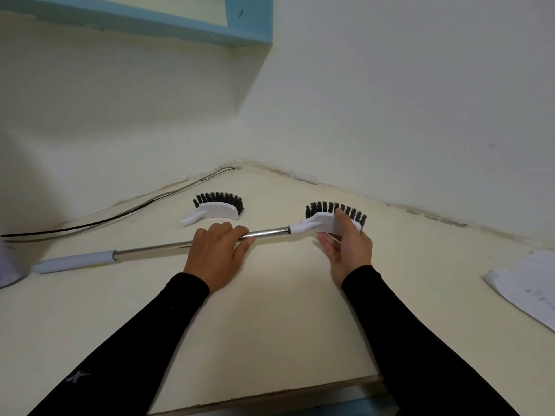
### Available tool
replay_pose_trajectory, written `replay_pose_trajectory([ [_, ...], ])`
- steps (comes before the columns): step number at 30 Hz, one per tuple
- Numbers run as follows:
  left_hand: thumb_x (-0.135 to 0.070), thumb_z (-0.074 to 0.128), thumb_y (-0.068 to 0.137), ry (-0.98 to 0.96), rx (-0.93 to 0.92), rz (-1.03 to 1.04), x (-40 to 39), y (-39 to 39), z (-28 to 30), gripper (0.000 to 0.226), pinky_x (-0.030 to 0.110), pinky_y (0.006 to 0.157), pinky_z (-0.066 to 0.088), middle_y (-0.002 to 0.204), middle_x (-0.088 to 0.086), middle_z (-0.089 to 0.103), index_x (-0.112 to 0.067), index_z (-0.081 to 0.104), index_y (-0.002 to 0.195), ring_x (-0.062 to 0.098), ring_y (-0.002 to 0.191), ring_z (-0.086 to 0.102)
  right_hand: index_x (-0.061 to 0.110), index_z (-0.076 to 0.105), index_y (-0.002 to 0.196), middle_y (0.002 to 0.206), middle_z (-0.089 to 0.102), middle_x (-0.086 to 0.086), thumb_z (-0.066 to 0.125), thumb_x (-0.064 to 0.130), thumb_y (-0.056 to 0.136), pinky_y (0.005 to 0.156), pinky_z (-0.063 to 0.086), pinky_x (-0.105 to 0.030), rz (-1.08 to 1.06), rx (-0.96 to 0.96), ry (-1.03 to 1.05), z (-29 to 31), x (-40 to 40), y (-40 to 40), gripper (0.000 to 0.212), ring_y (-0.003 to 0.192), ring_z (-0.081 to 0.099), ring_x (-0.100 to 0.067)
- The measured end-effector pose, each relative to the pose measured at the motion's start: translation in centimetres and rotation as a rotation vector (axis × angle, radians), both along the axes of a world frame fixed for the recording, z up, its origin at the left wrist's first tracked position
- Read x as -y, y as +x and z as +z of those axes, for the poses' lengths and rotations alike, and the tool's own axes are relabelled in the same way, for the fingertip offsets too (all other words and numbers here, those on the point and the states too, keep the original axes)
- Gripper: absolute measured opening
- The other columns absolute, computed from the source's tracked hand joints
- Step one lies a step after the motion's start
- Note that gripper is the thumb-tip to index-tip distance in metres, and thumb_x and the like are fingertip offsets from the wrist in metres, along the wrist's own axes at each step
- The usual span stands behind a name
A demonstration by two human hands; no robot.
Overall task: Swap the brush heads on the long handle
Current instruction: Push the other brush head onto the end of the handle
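A long handle (150, 250) with a shiny metal shaft and a pale grey grip lies across the cream tabletop. My left hand (217, 253) grips the shaft near its middle. A white brush head with black bristles (322, 217) sits on the shaft's right end, and my right hand (348, 250) holds its white body, fingers curled over the top and thumb below. A second, loose brush head (217, 207) of the same kind lies on the table behind my left hand, bristles toward the wall.
A black cable (120, 213) runs along the back-left wall into the corner. Printed paper sheets (528, 291) lie at the right edge. A pale object (9, 265) shows at the far left edge. The table's front edge (270, 394) is close to me.
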State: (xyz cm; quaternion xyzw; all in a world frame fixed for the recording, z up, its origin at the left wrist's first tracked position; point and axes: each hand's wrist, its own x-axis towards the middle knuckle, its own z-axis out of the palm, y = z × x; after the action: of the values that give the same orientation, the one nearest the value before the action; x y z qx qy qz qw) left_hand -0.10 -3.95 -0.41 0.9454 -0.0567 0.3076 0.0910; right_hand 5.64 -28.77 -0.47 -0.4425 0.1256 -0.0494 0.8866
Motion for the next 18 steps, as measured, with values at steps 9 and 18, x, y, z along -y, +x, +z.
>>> replay_pose_trajectory([
  [9,-0.040,0.054,0.091,-0.073,0.064,-0.104,-0.48,0.19,-0.14,0.027,0.041,0.066,0.043,0.077,-0.002,0.060,-0.022,0.073,0.096,0.028,0.076,0.058,0.009,0.066,0.124,0.104,0.075,-0.011,0.085,0.035,0.086,0.069,0.064,-0.029,0.006,0.000,0.013,-0.31,0.00,0.17,0.049,0.064,0.074,-0.018],
  [18,-0.025,0.073,0.087,-0.088,0.078,-0.146,-0.62,0.36,0.20,0.009,0.045,0.065,0.046,0.078,-0.001,0.061,-0.018,0.075,0.092,0.028,0.072,0.059,0.008,0.068,0.119,0.100,0.076,-0.010,0.085,0.036,0.086,0.068,0.064,-0.028,-0.001,0.002,0.004,-0.38,-0.10,0.41,0.047,0.065,0.074,-0.017],
])
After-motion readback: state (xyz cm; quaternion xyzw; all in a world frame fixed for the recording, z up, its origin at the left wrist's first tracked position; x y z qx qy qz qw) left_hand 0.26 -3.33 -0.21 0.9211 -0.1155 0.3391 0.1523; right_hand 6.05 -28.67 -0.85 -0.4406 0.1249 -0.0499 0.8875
